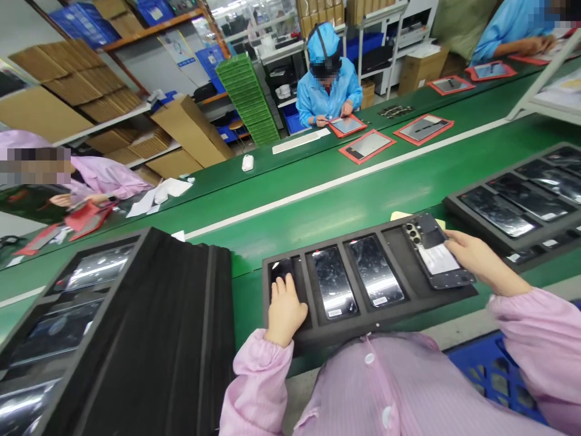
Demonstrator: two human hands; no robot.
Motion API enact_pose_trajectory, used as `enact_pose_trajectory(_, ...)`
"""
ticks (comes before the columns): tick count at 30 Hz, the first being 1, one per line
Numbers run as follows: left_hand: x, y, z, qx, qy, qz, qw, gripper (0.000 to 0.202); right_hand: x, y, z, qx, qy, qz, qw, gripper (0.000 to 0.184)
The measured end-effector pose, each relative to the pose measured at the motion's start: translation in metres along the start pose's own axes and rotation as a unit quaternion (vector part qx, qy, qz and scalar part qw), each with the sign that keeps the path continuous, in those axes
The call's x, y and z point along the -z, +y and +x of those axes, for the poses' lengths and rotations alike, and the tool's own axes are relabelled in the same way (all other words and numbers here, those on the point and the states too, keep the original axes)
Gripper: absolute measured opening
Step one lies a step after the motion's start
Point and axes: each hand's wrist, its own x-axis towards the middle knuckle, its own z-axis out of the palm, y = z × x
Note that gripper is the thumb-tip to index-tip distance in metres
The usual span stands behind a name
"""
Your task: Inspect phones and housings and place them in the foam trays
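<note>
Bright room light streaks the phone screens (334,281) white.

You've got like four phones (334,278) at your four-slot tray (388,316), plus three co-workers (329,91) and one green crate stack (249,100).

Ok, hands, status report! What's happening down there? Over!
Left hand on the leftmost phone in the dark tray. Right hand gripping another phone by its edge. That phone partly hides the end slot.

Along the near edge of our table (299,227) we have a tray (336,330), phones (334,283) in its slots, stacked trays (154,339) left of it, another tray (454,208) right; panels (368,146) lie nearer the far edge.
</note>
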Motion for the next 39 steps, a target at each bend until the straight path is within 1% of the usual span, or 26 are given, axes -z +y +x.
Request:
enact_pose_trajectory(2,0.007,-0.012,0.002,0.063,0.034,-0.098,0.993,0.069,0.005,0.002,-0.007,-0.037,-0.030,0.090,0.995,0.039)
enact_pose_trajectory(3,0.012,-0.020,0.004,0.112,0.045,-0.164,0.979,0.064,0.005,0.001,-0.012,-0.054,-0.043,0.132,0.989,0.040)
enact_pose_trajectory(5,0.021,-0.037,0.007,0.189,0.060,-0.281,0.939,0.043,0.003,-0.002,-0.023,-0.074,-0.064,0.204,0.974,0.043)
enact_pose_trajectory(7,0.031,-0.047,0.008,0.207,0.059,-0.314,0.925,0.021,0.000,-0.007,-0.031,-0.087,-0.078,0.263,0.958,0.045)
enact_pose_trajectory(8,0.034,-0.049,0.007,0.216,0.057,-0.345,0.911,0.014,0.000,-0.010,-0.034,-0.092,-0.083,0.287,0.950,0.046)
enact_pose_trajectory(9,0.037,-0.047,0.005,0.230,0.057,-0.392,0.889,0.012,-0.001,-0.013,-0.036,-0.097,-0.088,0.308,0.942,0.046)
enact_pose_trajectory(10,0.040,-0.043,0.003,0.251,0.060,-0.454,0.853,0.012,0.000,-0.015,-0.037,-0.101,-0.092,0.327,0.935,0.046)
enact_pose_trajectory(12,0.044,-0.030,-0.003,0.292,0.070,-0.578,0.759,0.016,0.001,-0.020,-0.038,-0.106,-0.103,0.356,0.923,0.045)
enact_pose_trajectory(13,0.045,-0.022,-0.006,0.304,0.070,-0.619,0.721,0.018,0.002,-0.022,-0.039,-0.107,-0.109,0.367,0.918,0.045)
enact_pose_trajectory(14,0.047,-0.013,-0.009,0.309,0.067,-0.641,0.700,0.020,0.002,-0.025,-0.039,-0.108,-0.115,0.376,0.913,0.045)
enact_pose_trajectory(15,0.048,-0.006,-0.012,0.310,0.060,-0.654,0.687,0.020,0.002,-0.028,-0.040,-0.109,-0.121,0.383,0.909,0.045)
enact_pose_trajectory(17,0.051,0.007,-0.017,0.309,0.042,-0.672,0.672,0.022,0.003,-0.033,-0.042,-0.110,-0.131,0.393,0.904,0.046)
enact_pose_trajectory(19,0.052,0.013,-0.020,0.305,0.035,-0.683,0.663,0.023,0.003,-0.039,-0.044,-0.105,-0.143,0.397,0.900,0.048)
enact_pose_trajectory(20,0.052,0.013,-0.021,0.300,0.036,-0.686,0.662,0.023,0.003,-0.041,-0.044,-0.099,-0.149,0.394,0.901,0.049)
enact_pose_trajectory(21,0.051,0.011,-0.021,0.292,0.040,-0.687,0.664,0.024,0.002,-0.042,-0.044,-0.089,-0.152,0.377,0.909,0.051)
enact_pose_trajectory(23,0.046,0.003,-0.020,0.279,0.058,-0.680,0.675,0.025,0.001,-0.041,-0.042,-0.070,-0.138,0.309,0.938,0.053)
enact_pose_trajectory(25,0.038,-0.008,-0.017,0.271,0.078,-0.668,0.689,0.028,0.000,-0.035,-0.037,-0.061,-0.100,0.225,0.967,0.052)
enact_pose_trajectory(27,0.028,-0.019,-0.014,0.274,0.087,-0.654,0.699,0.032,-0.002,-0.025,-0.030,-0.067,-0.053,0.158,0.984,0.049)
enact_pose_trajectory(29,0.017,-0.028,-0.014,0.277,0.086,-0.640,0.712,0.033,-0.004,-0.016,-0.024,-0.080,-0.016,0.099,0.992,0.049)
enact_pose_trajectory(31,0.007,-0.031,-0.015,0.273,0.094,-0.626,0.725,0.031,-0.006,-0.010,-0.021,-0.090,0.006,0.035,0.995,0.049)
enact_pose_trajectory(33,0.002,-0.030,-0.018,0.266,0.125,-0.608,0.738,0.030,-0.007,-0.013,-0.023,-0.092,0.013,-0.011,0.996,0.049)
enact_pose_trajectory(34,0.002,-0.027,-0.020,0.264,0.146,-0.600,0.741,0.030,-0.009,-0.017,-0.026,-0.086,0.013,-0.034,0.996,0.049)
enact_pose_trajectory(35,0.003,-0.022,-0.021,0.258,0.167,-0.585,0.751,0.031,-0.011,-0.024,-0.029,-0.074,0.012,-0.071,0.995,0.049)
enact_pose_trajectory(36,0.006,-0.015,-0.022,0.243,0.187,-0.554,0.774,0.032,-0.014,-0.032,-0.034,-0.054,0.011,-0.126,0.991,0.049)
enact_pose_trajectory(37,0.010,-0.007,-0.023,0.219,0.202,-0.507,0.809,0.032,-0.018,-0.042,-0.038,-0.021,0.007,-0.197,0.980,0.049)
enact_pose_trajectory(39,0.021,0.017,-0.021,0.145,0.205,-0.353,0.901,0.031,-0.032,-0.064,-0.048,0.069,-0.010,-0.343,0.937,0.047)
